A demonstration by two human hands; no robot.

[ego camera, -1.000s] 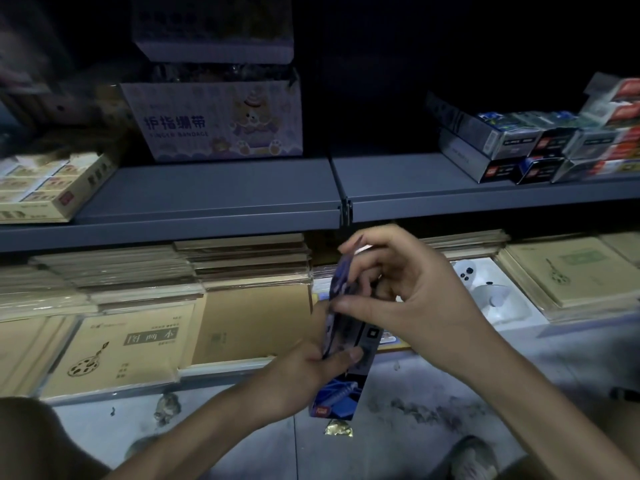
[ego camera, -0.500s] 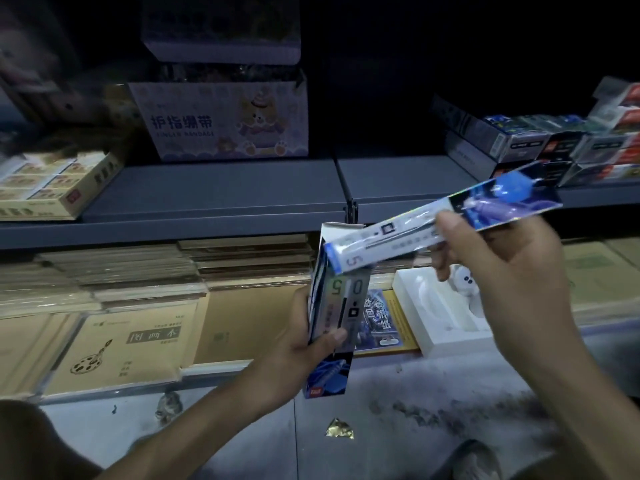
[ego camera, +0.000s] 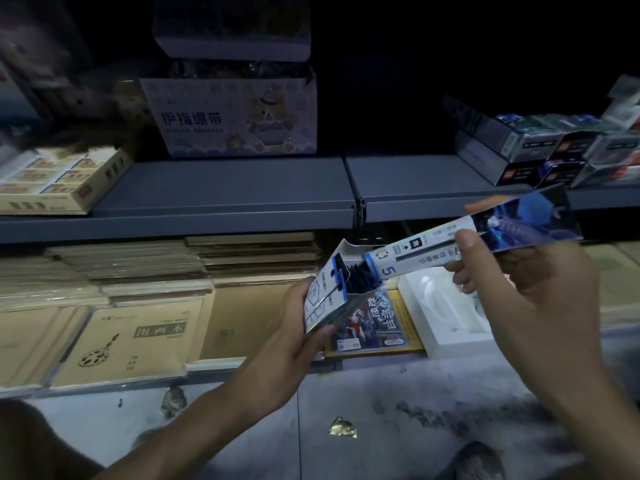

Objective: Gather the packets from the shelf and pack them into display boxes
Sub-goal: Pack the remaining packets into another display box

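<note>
Right now the left hand (ego camera: 291, 341), low in the middle of the frame, is curled round a small display box (ego camera: 325, 299). The thumb lies across its front face and the other fingers are wrapped behind. The box is tipped, its open top facing up and to the right, and dark packets (ego camera: 360, 278) stand on end inside it.

The right hand (ego camera: 533, 299), at the right of the frame, pinches a long blue-and-white packet (ego camera: 433, 247) at about its middle, thumb on the printed face, forefinger over the top edge, the remaining fingers curled underneath. The packet slants from upper right down to lower left. Its lower end, marked with a 5, is right at the mouth of the box; I cannot tell whether it has passed the rim.

Both hands hang in open air in front of the grey upper shelf (ego camera: 225, 188), whose front edge runs just above the box. The middle of that shelf is bare between a bear-printed carton (ego camera: 235, 116) and stacked boxes (ego camera: 554, 150) at the right. Behind the hands are flat notebooks (ego camera: 131, 341), a coloured-paper pack (ego camera: 374, 320) and a white tray (ego camera: 446, 334). Below, the floor (ego camera: 381, 393) has a foil scrap (ego camera: 341, 427) on it.
</note>
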